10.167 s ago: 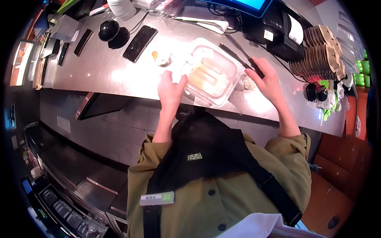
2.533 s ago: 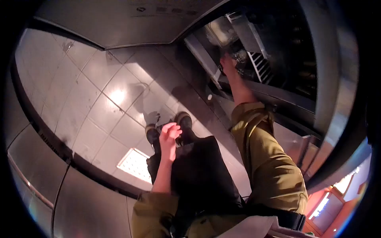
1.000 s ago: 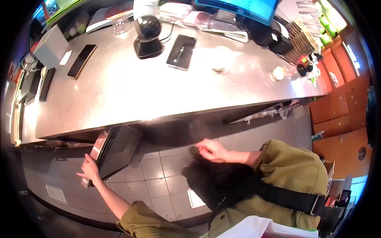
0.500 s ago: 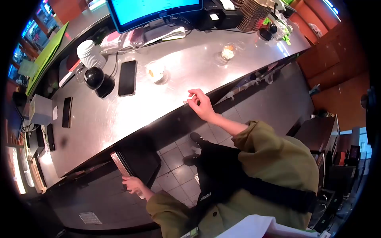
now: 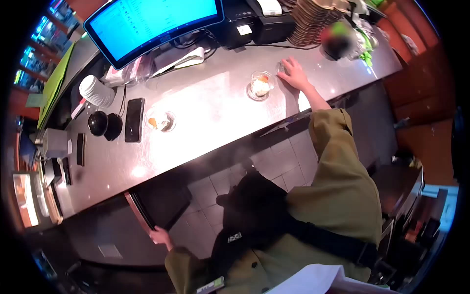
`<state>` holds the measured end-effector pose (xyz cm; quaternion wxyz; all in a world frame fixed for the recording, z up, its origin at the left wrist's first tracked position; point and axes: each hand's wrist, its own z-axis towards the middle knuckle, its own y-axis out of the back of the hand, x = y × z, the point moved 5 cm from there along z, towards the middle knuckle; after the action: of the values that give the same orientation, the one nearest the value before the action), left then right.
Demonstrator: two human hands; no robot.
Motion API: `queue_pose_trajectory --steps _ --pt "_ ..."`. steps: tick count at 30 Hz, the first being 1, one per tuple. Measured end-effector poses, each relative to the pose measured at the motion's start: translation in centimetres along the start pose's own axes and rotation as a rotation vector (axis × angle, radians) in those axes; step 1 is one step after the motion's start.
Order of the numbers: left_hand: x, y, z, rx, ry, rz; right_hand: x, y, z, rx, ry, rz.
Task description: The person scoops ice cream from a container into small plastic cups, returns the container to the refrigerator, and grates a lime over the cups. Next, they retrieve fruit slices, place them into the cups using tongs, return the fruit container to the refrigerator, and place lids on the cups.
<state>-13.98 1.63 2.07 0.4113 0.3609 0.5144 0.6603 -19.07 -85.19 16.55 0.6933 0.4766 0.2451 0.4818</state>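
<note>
My right hand (image 5: 295, 76) reaches over the steel counter with its fingers apart, fingertips at a small clear lid (image 5: 280, 67). Just left of it stands a clear cup (image 5: 261, 85) with white and orange food. Another such cup (image 5: 160, 120) is further left, beside a dark phone (image 5: 134, 120). Low at the left, my left hand (image 5: 159, 236) is closed round the edge of an open door (image 5: 139, 210) below the counter.
A lit monitor (image 5: 156, 24), a black printer (image 5: 271, 24) and stacked brown cup carriers (image 5: 313, 22) line the counter's back. White stacked cups (image 5: 96, 91) and a black round device (image 5: 98, 123) stand at the left. Tiled floor (image 5: 215, 191) lies below the counter edge.
My right hand has moved from the counter's front edge up to the clear lid. My left hand remains at the door edge. The view has shifted, showing more of the monitor.
</note>
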Motion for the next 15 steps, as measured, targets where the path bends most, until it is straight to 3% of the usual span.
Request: queue_pose_trajectory --steps 1,2,3,4,6,9,11,13,15 --pt "-1.7 0.6 -2.3 0.019 0.053 0.030 -0.3 -0.7 0.3 0.037 0.012 0.062" --pt "-3.3 0.6 -4.0 0.177 0.215 -0.033 0.0 -0.5 0.3 0.073 0.019 0.123" --pt "-4.9 0.3 -5.3 0.292 0.198 -0.124 0.1 -0.2 0.4 0.104 0.029 0.179" --pt "-6.1 -0.8 -6.7 0.217 0.008 -0.253 0.4 0.0 0.3 0.092 0.065 0.200" --pt "-8.9 -1.4 -8.9 0.346 -0.126 -0.421 0.8 0.1 -0.2 0.070 0.140 0.243" --pt "-9.6 -3.5 -10.5 0.696 -0.142 -0.205 -0.4 -0.9 0.0 0.114 0.079 0.285" --pt "-10.5 -2.6 -12.0 0.764 -0.175 -0.121 -1.0 -0.5 0.5 0.097 -0.017 0.502" --pt "-13.4 -2.3 -14.2 0.663 -0.566 0.094 -1.1 -0.3 1.1 0.023 -0.093 0.789" --pt "-14.9 -1.8 -15.4 0.487 -0.558 0.179 2.3 0.9 1.3 0.047 0.143 0.693"
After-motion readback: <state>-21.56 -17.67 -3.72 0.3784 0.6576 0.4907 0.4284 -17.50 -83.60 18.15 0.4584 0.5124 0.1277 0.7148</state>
